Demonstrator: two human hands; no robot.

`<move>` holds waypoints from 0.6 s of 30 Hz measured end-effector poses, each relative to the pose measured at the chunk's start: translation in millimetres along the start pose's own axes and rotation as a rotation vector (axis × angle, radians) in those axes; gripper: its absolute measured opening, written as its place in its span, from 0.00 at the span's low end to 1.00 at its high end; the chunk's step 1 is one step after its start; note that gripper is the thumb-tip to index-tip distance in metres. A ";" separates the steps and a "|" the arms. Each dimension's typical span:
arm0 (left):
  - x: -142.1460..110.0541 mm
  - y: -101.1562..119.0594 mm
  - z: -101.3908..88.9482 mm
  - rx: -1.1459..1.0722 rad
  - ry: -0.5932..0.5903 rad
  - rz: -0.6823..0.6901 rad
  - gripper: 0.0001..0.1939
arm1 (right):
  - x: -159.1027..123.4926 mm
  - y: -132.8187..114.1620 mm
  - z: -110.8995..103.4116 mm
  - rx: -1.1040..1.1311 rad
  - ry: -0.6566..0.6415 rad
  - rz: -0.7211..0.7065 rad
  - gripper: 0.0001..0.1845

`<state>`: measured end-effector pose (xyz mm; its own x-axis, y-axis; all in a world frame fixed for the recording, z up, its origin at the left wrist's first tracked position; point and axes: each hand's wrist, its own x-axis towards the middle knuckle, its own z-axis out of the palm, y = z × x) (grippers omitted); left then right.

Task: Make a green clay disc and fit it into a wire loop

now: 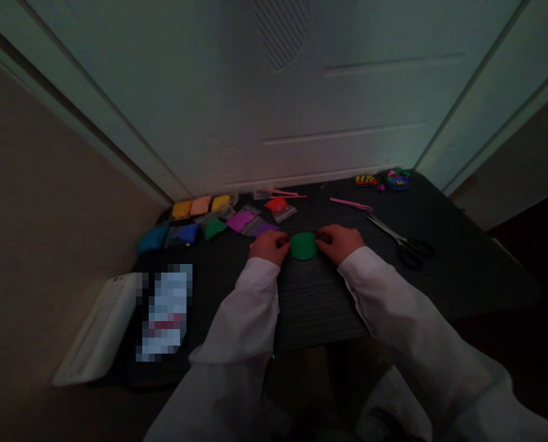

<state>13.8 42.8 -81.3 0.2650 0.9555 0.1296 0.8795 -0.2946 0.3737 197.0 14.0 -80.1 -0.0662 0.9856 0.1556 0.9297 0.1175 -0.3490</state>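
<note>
A flat green disc (pixel 303 246), which looks like modelling clay, is at the middle of the dark table between my two hands. My left hand (pixel 270 247) has its fingers curled in a pinch at the disc's left edge. On the opposite edge, my right hand (pixel 341 244) pinches in the same way. The dim light hides whether the disc is lifted or lies on the tabletop. A purple clay packet (pixel 265 229) is partly hidden behind my left hand.
Clay packets, including a green one (pixel 215 228) and a red one (pixel 277 204), lie at the back left. Pink tweezers (pixel 351 204) and black-handled scissors (pixel 400 239) lie right. Small colourful pieces (pixel 398 178) stand at the back right. A lit, blurred screen (pixel 167 313) is at left.
</note>
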 end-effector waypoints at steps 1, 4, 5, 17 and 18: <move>0.0 1.0 0.5 0.008 -0.006 -0.002 0.11 | -0.1 -0.5 -0.4 -0.004 -0.006 -0.004 0.11; 0.1 4.1 2.5 0.039 -0.004 -0.015 0.10 | -0.8 -1.9 -2.2 -0.018 -0.023 0.000 0.11; -0.1 4.4 1.8 0.046 -0.005 -0.013 0.10 | -1.1 -2.2 -2.8 -0.018 -0.028 0.001 0.11; -45.4 -59.4 -59.7 -0.045 0.037 -0.128 0.16 | -1.0 -3.8 -5.1 0.247 0.159 0.060 0.15; -49.1 -60.8 -56.1 -0.038 -0.016 -0.098 0.16 | -1.0 -3.4 -5.2 0.255 0.198 0.064 0.15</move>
<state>-74.9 13.0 -58.9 0.1854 0.9797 0.0761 0.8858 -0.2001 0.4188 195.8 12.1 -74.2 0.0841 0.9521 0.2940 0.8076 0.1077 -0.5798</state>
